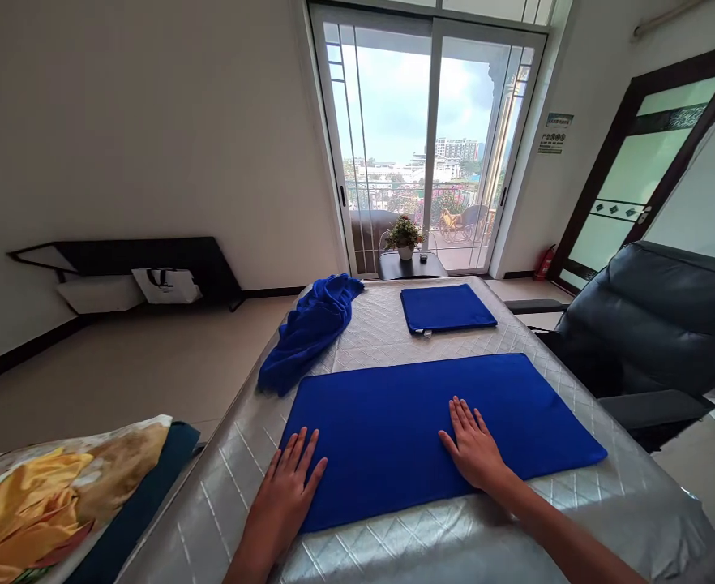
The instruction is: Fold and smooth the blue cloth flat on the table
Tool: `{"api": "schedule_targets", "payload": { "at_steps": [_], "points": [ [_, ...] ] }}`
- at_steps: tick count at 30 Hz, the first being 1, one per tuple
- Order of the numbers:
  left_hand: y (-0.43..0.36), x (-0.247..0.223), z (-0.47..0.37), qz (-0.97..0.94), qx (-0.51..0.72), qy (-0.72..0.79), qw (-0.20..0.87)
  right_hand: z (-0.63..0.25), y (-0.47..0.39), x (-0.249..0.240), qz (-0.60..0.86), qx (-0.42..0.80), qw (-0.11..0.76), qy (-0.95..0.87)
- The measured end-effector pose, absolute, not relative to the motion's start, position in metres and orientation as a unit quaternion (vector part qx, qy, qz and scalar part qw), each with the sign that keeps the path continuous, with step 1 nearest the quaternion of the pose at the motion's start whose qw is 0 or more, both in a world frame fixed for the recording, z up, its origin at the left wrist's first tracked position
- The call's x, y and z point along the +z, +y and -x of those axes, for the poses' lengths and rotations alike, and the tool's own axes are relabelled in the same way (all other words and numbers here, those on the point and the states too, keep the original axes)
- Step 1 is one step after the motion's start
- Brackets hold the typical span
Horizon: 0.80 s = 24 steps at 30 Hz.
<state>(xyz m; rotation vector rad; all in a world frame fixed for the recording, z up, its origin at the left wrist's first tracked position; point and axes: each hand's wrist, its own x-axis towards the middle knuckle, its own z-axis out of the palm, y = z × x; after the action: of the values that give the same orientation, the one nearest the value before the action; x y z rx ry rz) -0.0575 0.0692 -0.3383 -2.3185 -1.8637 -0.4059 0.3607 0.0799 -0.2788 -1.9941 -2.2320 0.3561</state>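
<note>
A long blue cloth (387,430) lies flat, spread crosswise on the silver quilted table cover (370,551). On its left end rests my left hand (284,491), fingers stretched out and holding nothing. My right hand (473,446) lies flat on the cloth right of its middle, fingers spread. Farther back on the cover is a neatly folded blue cloth (448,308) with a small white tag at its front edge. A crumpled blue cloth (318,324) lies at the back left, near the long cloth's far left corner.
A black armchair (679,316) stands close along the right side. Behind the far edge is a small dark table (387,266) with a potted plant (404,235). Yellow patterned fabric (47,495) lies at the lower left. A white bag (166,285) sits by the left wall.
</note>
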Motion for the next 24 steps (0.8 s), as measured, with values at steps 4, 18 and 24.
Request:
{"api": "schedule_targets", "payload": {
  "at_steps": [4,18,24],
  "points": [
    [0.072,-0.335,0.060,0.775,-0.123,-0.615,0.075,-0.403,0.076,-0.285,0.694,0.102,0.063,-0.710],
    [0.076,-0.332,0.066,0.790,-0.081,-0.604,0.073,-0.532,0.065,-0.311,0.760,0.047,0.058,-0.646],
    [0.073,-0.321,0.068,0.801,-0.062,-0.594,0.043,-0.583,0.054,-0.317,0.782,0.028,0.064,-0.619]
  ]
}}
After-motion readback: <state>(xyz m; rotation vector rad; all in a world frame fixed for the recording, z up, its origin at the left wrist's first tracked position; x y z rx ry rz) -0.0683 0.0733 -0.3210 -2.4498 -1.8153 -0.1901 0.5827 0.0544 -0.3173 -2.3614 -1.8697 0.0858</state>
